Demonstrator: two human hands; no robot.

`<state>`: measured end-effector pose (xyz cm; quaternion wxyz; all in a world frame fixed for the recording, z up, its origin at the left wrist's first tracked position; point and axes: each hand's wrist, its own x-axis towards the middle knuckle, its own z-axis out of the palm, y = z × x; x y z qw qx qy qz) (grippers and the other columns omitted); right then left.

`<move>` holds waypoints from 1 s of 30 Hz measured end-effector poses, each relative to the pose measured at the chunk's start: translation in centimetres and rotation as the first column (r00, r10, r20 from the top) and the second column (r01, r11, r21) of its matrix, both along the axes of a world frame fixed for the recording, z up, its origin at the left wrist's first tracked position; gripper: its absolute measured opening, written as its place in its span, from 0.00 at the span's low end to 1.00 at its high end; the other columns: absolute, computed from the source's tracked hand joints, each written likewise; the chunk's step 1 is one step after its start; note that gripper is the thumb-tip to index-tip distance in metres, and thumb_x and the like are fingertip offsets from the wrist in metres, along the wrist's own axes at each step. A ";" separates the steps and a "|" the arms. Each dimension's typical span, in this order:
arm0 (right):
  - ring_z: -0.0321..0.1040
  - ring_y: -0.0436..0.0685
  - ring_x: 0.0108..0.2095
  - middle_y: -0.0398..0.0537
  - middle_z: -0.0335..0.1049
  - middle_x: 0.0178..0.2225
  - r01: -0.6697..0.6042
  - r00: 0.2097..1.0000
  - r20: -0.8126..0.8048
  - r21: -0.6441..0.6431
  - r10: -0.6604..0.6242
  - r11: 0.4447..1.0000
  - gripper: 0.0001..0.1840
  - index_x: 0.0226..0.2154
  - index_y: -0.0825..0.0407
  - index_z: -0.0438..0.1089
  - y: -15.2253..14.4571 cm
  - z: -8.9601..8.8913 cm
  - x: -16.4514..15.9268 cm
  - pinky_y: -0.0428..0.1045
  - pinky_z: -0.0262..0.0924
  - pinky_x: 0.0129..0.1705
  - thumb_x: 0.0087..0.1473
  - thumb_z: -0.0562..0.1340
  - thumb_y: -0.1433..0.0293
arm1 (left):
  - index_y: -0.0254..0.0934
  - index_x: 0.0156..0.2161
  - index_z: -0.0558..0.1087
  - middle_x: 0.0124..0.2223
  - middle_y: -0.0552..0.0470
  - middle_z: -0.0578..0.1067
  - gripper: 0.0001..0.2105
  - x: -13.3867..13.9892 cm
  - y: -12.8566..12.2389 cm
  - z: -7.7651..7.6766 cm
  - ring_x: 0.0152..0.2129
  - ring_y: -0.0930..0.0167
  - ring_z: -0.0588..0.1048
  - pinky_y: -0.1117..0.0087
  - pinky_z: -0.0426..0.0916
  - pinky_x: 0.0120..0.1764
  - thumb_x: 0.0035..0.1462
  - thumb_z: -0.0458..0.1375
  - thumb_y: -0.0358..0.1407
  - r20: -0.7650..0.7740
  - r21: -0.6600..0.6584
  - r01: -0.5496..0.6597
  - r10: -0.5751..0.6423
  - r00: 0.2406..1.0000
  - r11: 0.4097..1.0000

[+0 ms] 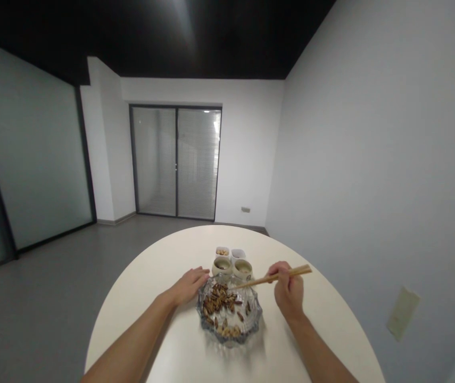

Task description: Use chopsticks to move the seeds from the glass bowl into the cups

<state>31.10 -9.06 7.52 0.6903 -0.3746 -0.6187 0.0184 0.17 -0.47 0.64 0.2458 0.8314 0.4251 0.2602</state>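
Grasping the wooden chopsticks (259,280) in the right hand (290,290), right of the glass bowl (256,318), with tips angled left over its far part, close to the heaped brown seeds (217,300); cannot tell whether pinching one. Holding the left hand (190,284), stretched out, at the bowl's far-left rim; cannot tell whether gripping or merely touching. Just beyond, on the pale round table (151,271): two cream cups (221,270), then two small white containers (238,256).

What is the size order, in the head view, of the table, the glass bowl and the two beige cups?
1. Table
2. Glass bowl
3. Left beige cup and right beige cup: these look alike, so unranked.
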 end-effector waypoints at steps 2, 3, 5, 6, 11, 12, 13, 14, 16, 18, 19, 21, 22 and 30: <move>0.65 0.52 0.18 0.43 0.66 0.17 -0.081 0.996 -0.023 -0.040 0.080 0.996 0.35 0.21 0.49 0.69 -0.5 -0.1 -0.9 0.46 0.62 0.20 0.71 0.50 0.46 | 0.43 0.63 0.75 0.67 0.48 0.73 0.31 0.0 -0.1 0.1 0.67 0.54 0.64 0.51 0.50 0.71 0.73 0.41 0.58 0.003 -0.006 0.003 -0.003 1.000 1.000; 0.65 0.52 0.17 0.43 0.65 0.17 -0.112 0.993 -0.036 -0.049 0.110 0.992 0.35 0.20 0.49 0.68 -0.8 -0.1 -1.4 0.45 0.61 0.20 0.71 0.50 0.46 | 0.43 0.63 0.75 0.67 0.48 0.72 0.31 0.0 -0.1 0.1 0.67 0.54 0.63 0.51 0.50 0.71 0.73 0.41 0.58 0.000 -0.013 0.003 -0.003 1.000 1.000; 0.64 0.51 0.17 0.43 0.64 0.16 -0.176 0.984 -0.037 -0.061 0.174 0.982 0.36 0.20 0.49 0.68 -1.3 -0.3 -2.3 0.45 0.60 0.20 0.71 0.51 0.46 | 0.43 0.64 0.74 0.68 0.48 0.71 0.31 0.0 -0.1 0.1 0.68 0.54 0.62 0.50 0.48 0.71 0.73 0.41 0.58 -0.004 -0.024 -0.004 0.003 1.000 1.000; 0.64 0.51 0.17 0.43 0.64 0.16 -0.200 0.980 -0.033 -0.064 0.199 0.978 0.36 0.19 0.49 0.68 -1.5 -0.3 -2.8 0.45 0.60 0.20 0.71 0.51 0.46 | 0.43 0.64 0.74 0.68 0.48 0.71 0.31 0.0 -0.1 0.1 0.68 0.54 0.62 0.50 0.47 0.71 0.73 0.41 0.58 -0.005 -0.029 -0.009 0.009 1.000 1.000; 0.65 0.51 0.18 0.45 0.65 0.16 -0.282 0.957 0.023 -0.146 0.288 0.948 0.38 0.18 0.50 0.68 -1.8 -1.0 -4.4 0.45 0.61 0.21 0.70 0.51 0.44 | 0.44 0.63 0.75 0.68 0.48 0.71 0.31 0.0 0.2 -0.3 0.68 0.53 0.62 0.50 0.49 0.71 0.72 0.42 0.58 -0.002 -0.026 -0.012 0.012 1.000 1.000; 0.65 0.52 0.17 0.45 0.66 0.16 -0.305 0.949 0.029 -0.184 0.315 0.934 0.38 0.18 0.50 0.69 -1.7 -1.2 -4.5 0.45 0.60 0.20 0.69 0.52 0.44 | 0.43 0.63 0.76 0.68 0.48 0.71 0.31 0.0 0.3 -0.4 0.68 0.53 0.62 0.50 0.49 0.71 0.72 0.42 0.58 -0.005 -0.023 -0.014 0.014 1.000 1.000; 0.66 0.52 0.17 0.45 0.66 0.16 -0.324 0.941 0.028 -0.222 0.338 0.920 0.37 0.19 0.50 0.70 -1.6 -1.4 -4.6 0.44 0.60 0.19 0.68 0.53 0.43 | 0.42 0.63 0.76 0.68 0.47 0.71 0.31 0.0 0.3 -0.4 0.68 0.53 0.62 0.49 0.49 0.71 0.72 0.42 0.58 -0.010 -0.019 -0.018 0.018 1.000 1.000; 0.66 0.52 0.16 0.45 0.67 0.16 -0.335 0.936 0.022 -0.252 0.351 0.908 0.37 0.20 0.51 0.70 -1.4 -1.7 -4.6 0.44 0.60 0.19 0.67 0.54 0.42 | 0.41 0.63 0.75 0.68 0.46 0.71 0.31 0.1 0.4 -0.5 0.68 0.53 0.63 0.49 0.50 0.71 0.72 0.42 0.57 -0.015 -0.016 -0.024 0.024 1.000 1.000; 0.68 0.53 0.17 0.46 0.70 0.17 -0.325 0.939 0.019 -0.285 0.345 0.902 0.35 0.21 0.51 0.72 -0.9 -2.0 -4.5 0.45 0.62 0.19 0.65 0.56 0.41 | 0.40 0.64 0.74 0.67 0.44 0.72 0.32 0.1 0.4 -0.4 0.67 0.53 0.64 0.49 0.51 0.70 0.72 0.42 0.57 -0.018 -0.007 -0.029 0.029 0.999 1.000; 0.70 0.54 0.19 0.47 0.72 0.18 -0.294 0.948 0.034 -0.281 0.316 0.914 0.34 0.22 0.50 0.72 -0.5 -2.2 -4.2 0.45 0.64 0.21 0.65 0.58 0.42 | 0.40 0.63 0.75 0.67 0.44 0.72 0.32 0.1 0.3 -0.3 0.67 0.54 0.65 0.50 0.52 0.70 0.72 0.41 0.57 -0.012 0.001 -0.020 0.020 1.000 1.000; 0.71 0.54 0.19 0.47 0.72 0.18 -0.280 0.953 0.041 -0.270 0.302 0.921 0.33 0.22 0.50 0.72 -0.4 -2.1 -4.1 0.45 0.65 0.22 0.65 0.58 0.43 | 0.41 0.62 0.75 0.66 0.45 0.73 0.32 0.1 0.2 -0.2 0.66 0.54 0.65 0.51 0.53 0.70 0.72 0.41 0.58 -0.008 0.005 -0.012 0.012 1.000 1.000; 0.71 0.54 0.20 0.46 0.73 0.18 -0.255 0.961 0.041 -0.242 0.273 0.936 0.32 0.22 0.50 0.72 -0.2 -2.0 -3.8 0.45 0.65 0.23 0.65 0.59 0.44 | 0.42 0.62 0.76 0.66 0.46 0.73 0.32 0.1 0.0 0.0 0.66 0.54 0.65 0.52 0.53 0.70 0.73 0.40 0.58 -0.003 0.012 0.003 -0.002 1.000 1.000; 0.72 0.54 0.20 0.46 0.73 0.18 -0.239 0.967 0.036 -0.226 0.253 0.944 0.31 0.22 0.50 0.72 -0.2 -1.8 -3.6 0.45 0.66 0.23 0.65 0.59 0.44 | 0.42 0.62 0.75 0.66 0.46 0.73 0.32 0.1 0.0 0.0 0.66 0.55 0.65 0.52 0.53 0.70 0.73 0.40 0.58 -0.001 0.014 0.005 -0.005 1.000 1.000; 0.72 0.55 0.20 0.45 0.73 0.18 -0.159 0.986 0.009 -0.188 0.164 0.969 0.30 0.23 0.49 0.72 -0.4 -0.7 -2.5 0.46 0.66 0.23 0.65 0.59 0.45 | 0.43 0.62 0.76 0.68 0.48 0.71 0.34 0.0 0.3 -0.4 0.69 0.53 0.61 0.50 0.47 0.72 0.70 0.41 0.62 0.004 -0.036 -0.019 0.019 1.000 0.999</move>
